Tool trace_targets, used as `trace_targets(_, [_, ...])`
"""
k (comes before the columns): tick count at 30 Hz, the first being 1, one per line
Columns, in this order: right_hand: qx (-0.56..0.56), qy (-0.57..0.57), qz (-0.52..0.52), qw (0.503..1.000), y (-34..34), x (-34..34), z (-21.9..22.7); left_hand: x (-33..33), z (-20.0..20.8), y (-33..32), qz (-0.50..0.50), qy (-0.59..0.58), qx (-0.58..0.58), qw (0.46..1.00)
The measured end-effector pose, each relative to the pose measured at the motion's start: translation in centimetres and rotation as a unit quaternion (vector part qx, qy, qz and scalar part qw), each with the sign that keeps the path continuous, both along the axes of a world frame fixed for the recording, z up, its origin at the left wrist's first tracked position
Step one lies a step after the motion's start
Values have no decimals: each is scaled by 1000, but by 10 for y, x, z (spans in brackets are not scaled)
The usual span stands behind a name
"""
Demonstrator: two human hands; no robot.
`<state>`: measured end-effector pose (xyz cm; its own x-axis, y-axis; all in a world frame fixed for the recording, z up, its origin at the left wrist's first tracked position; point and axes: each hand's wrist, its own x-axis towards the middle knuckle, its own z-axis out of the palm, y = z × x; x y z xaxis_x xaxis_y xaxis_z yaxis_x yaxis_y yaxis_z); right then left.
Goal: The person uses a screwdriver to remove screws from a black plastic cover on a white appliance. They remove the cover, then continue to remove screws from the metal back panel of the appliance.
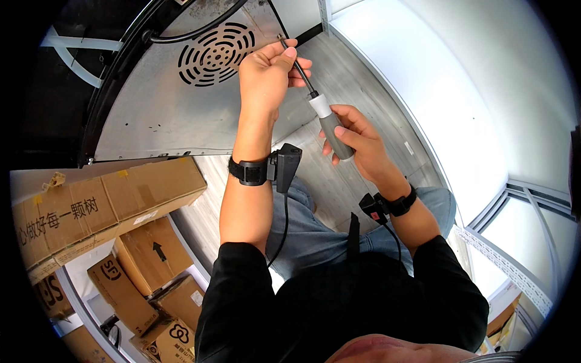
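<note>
The upper left is taken up by a metal panel (163,115), into which a round slotted vent (218,57) is cut. The floor (357,69) is seen beyond its right edge. A long box (136,187) is placed at the left; a line of large dark characters is printed along its side, and a small white label (145,218) is stuck below. Smaller cartons are stacked beneath: one box (172,242) is marked with a black upward arrow, a narrow box (121,293) with a dark framed logo, and a low box (177,339) with a looped black emblem.

The screwdriver (321,106) is held aslant by both hands, between panel and lap, its tip raised near the panel's upper right corner; whether the panel is touched cannot be told. Its grey handle is wrapped by the right hand (363,142), the thumb laid along it. Its dark shaft is pinched close to the tip by thumb and forefinger of the left hand (266,72), the other fingers being loosely curled. A black device is strapped to each wrist, the right one (373,209) being marked with a red patch.
</note>
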<state>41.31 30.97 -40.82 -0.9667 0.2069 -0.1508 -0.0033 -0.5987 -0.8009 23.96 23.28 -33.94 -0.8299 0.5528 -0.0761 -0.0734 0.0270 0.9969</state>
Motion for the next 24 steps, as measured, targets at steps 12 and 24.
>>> trace_targets(12, [-11, 16, -5, 1000, 0, 4, 2, 2, 3, -3, -11, 1, -14, 1000])
trace_targets(24, [-69, 39, 10, 997, 4, 4, 7, -1, 0, -4, -8, -2, -3, 1000])
